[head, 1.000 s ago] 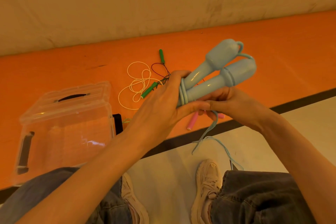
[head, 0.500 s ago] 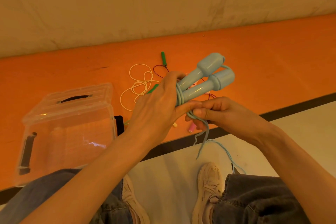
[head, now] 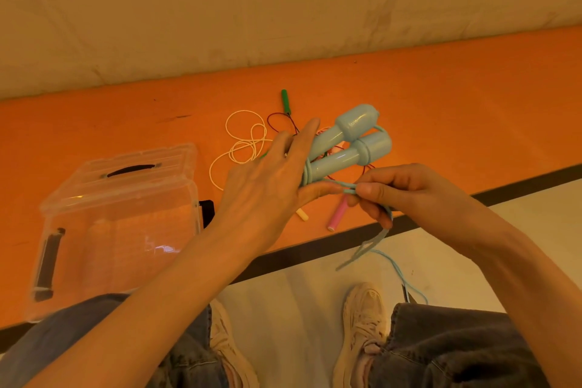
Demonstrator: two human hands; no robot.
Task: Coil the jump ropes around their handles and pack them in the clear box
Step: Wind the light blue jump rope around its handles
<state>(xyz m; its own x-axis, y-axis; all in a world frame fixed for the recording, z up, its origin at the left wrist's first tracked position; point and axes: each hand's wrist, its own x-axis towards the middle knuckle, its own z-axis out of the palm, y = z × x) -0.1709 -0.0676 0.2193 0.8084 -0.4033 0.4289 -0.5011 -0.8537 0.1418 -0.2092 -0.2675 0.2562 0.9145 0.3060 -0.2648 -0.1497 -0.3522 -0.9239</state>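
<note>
- Left hand [head: 267, 186] holds the two light-blue handles [head: 346, 145] side by side; thumb under them, fingers along their far side, forefinger stretched out straight. Bulbous ends point up and to the right.
- Blue rope [head: 376, 239] wound in a few turns round the narrow ends of the handles, just by the left thumb.
- Right hand [head: 396, 192] pinches the blue rope between thumb and curled fingers, close beside the left thumb tip. Loose rope hangs from the fist, trails down to the pale floor [head: 315, 293] and runs toward the right knee.
- Clear box [head: 119, 224] sits on the orange mat [head: 441, 104] near its left end, by the left knee; lid hinged back toward the wall, black carry handle on the lid, black latch on the left wall. Cannot tell any contents.
- On the mat behind the hands: white cord [head: 242, 145] in loose loops, a green handle [head: 285, 101] farther back, a dark thin cord beside it.
- Near the mat's front edge, under the hands: pink handle [head: 337, 217] and a pale yellow handle end [head: 302, 215].
- Dark strip borders the mat's front edge.
- Person in jeans, pale sneakers [head: 362, 318] on the floor.
</note>
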